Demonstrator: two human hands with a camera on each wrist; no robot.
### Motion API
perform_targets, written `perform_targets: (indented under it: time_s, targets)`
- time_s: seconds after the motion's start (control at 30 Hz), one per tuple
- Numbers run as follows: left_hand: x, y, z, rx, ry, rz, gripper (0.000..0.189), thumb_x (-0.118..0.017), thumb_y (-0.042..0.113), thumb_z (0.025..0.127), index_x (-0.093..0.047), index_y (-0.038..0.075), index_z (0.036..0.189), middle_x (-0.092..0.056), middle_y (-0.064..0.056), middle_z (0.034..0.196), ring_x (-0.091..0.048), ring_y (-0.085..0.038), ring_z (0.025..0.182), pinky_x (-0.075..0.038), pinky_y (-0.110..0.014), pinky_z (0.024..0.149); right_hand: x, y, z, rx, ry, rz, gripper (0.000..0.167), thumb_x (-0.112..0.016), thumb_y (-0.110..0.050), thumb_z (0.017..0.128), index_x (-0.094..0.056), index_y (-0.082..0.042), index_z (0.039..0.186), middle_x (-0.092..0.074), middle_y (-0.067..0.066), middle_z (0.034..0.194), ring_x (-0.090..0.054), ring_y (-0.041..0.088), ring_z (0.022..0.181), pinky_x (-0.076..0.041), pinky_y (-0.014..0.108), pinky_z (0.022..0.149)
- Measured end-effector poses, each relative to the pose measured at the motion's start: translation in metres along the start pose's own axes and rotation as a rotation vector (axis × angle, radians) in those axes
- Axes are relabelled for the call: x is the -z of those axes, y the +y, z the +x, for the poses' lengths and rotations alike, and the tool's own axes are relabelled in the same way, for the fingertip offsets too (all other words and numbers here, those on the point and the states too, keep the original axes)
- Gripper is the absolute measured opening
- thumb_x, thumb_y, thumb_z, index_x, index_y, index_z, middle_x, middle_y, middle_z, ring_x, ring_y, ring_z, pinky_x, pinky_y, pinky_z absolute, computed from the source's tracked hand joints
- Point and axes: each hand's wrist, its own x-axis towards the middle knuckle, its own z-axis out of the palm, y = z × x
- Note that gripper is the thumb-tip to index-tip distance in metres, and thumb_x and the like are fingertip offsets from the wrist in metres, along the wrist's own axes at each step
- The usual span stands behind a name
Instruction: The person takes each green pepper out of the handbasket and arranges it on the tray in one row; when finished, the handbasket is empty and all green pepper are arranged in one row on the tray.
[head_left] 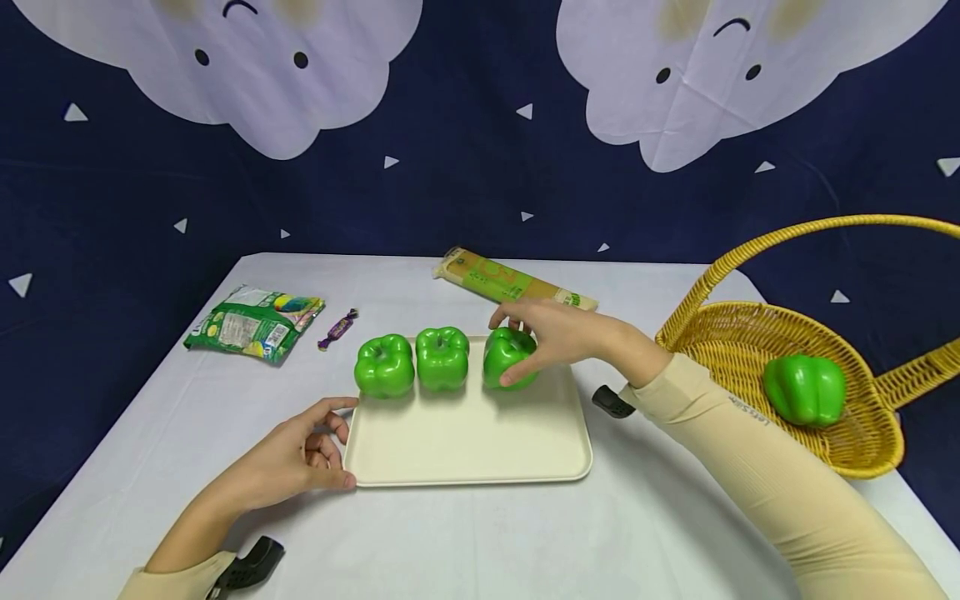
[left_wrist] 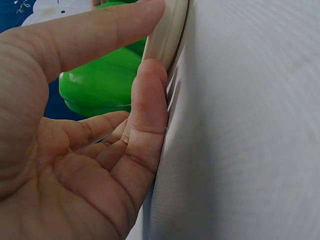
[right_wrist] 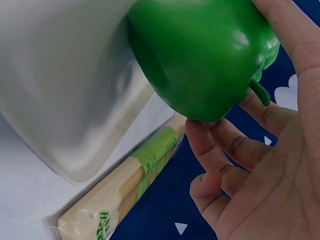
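Three glossy green bell peppers sit along the far side of a cream tray (head_left: 468, 442): a left pepper (head_left: 384, 367), a middle one (head_left: 442, 358) and a right one (head_left: 510, 354). My right hand (head_left: 558, 333) holds the right pepper from above, thumb on its near side and fingers on its far side. The right wrist view shows its stem (right_wrist: 259, 92) toward the palm. At the tray's left edge, my left hand (head_left: 292, 458) holds the rim, thumb at the near corner and several fingers bent. In the left wrist view the thumb (left_wrist: 100, 37) reaches the rim.
A yellow wicker basket (head_left: 720, 333) with a tall handle stands at the right, holding another green pepper (head_left: 805, 390). Behind the tray lies a long noodle-like packet (head_left: 517, 282). At the left are a green snack bag (head_left: 255, 323) and a purple wrapped candy (head_left: 337, 329).
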Motion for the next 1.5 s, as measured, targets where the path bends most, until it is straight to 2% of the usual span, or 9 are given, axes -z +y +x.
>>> perform_targets:
  time_s: [0.3, 0.6, 0.87, 1.07, 1.33, 1.5]
  targets:
    - [0.000, -0.001, 0.000, -0.004, 0.008, 0.011, 0.100, -0.095, 0.007, 0.077, -0.038, -0.001, 0.159, -0.054, -0.017, 0.116, -0.065, -0.011, 0.080, -0.054, -0.024, 0.064, 0.000, 0.000, 0.000, 0.014, -0.016, -0.014, 0.084, -0.093, -0.054, 0.079, -0.061, -0.010, 0.142, -0.069, 0.010, 0.128, -0.065, 0.025, 0.115, -0.056, 0.044, 0.100]
    - [0.000, -0.001, 0.000, 0.007, 0.004, 0.004, 0.101, -0.094, 0.006, 0.077, -0.037, -0.002, 0.159, -0.053, -0.017, 0.116, -0.064, -0.011, 0.080, -0.053, -0.023, 0.063, 0.003, -0.006, 0.004, 0.016, -0.045, -0.015, 0.068, -0.097, -0.044, 0.077, -0.061, -0.012, 0.125, -0.069, 0.004, 0.120, -0.063, 0.019, 0.103, -0.053, 0.036, 0.092]
    - [0.000, -0.001, 0.000, 0.003, 0.003, 0.003, 0.101, -0.094, 0.007, 0.077, -0.037, -0.002, 0.159, -0.054, -0.017, 0.116, -0.064, -0.011, 0.080, -0.054, -0.023, 0.063, 0.000, -0.010, 0.010, 0.046, -0.044, -0.028, 0.071, -0.094, -0.043, 0.080, -0.066, -0.011, 0.135, -0.071, 0.005, 0.130, -0.065, 0.020, 0.115, -0.056, 0.040, 0.102]
    - [0.000, -0.001, 0.000, 0.000, 0.003, 0.006, 0.100, -0.094, 0.007, 0.077, -0.037, -0.001, 0.159, -0.054, -0.017, 0.117, -0.064, -0.011, 0.080, -0.054, -0.024, 0.064, -0.008, -0.008, 0.013, 0.071, -0.003, 0.018, 0.083, -0.092, -0.047, 0.083, -0.058, -0.008, 0.147, -0.069, 0.009, 0.138, -0.065, 0.025, 0.127, -0.054, 0.042, 0.108]
    - [0.000, -0.001, 0.000, -0.002, 0.007, 0.009, 0.100, -0.094, 0.008, 0.077, -0.038, -0.002, 0.159, -0.054, -0.017, 0.116, -0.064, -0.011, 0.080, -0.053, -0.023, 0.063, -0.012, -0.003, 0.009, 0.050, 0.030, 0.083, 0.087, -0.093, -0.050, 0.081, -0.055, -0.010, 0.149, -0.067, 0.009, 0.141, -0.063, 0.026, 0.132, -0.051, 0.045, 0.114]
    - [0.000, 0.000, 0.000, 0.003, 0.007, 0.008, 0.100, -0.094, 0.007, 0.077, -0.037, -0.001, 0.159, -0.054, -0.017, 0.116, -0.064, -0.012, 0.081, -0.053, -0.024, 0.063, -0.012, -0.001, 0.005, 0.047, 0.035, 0.097, 0.087, -0.095, -0.049, 0.080, -0.057, -0.010, 0.148, -0.067, 0.009, 0.138, -0.062, 0.026, 0.130, -0.052, 0.045, 0.112]
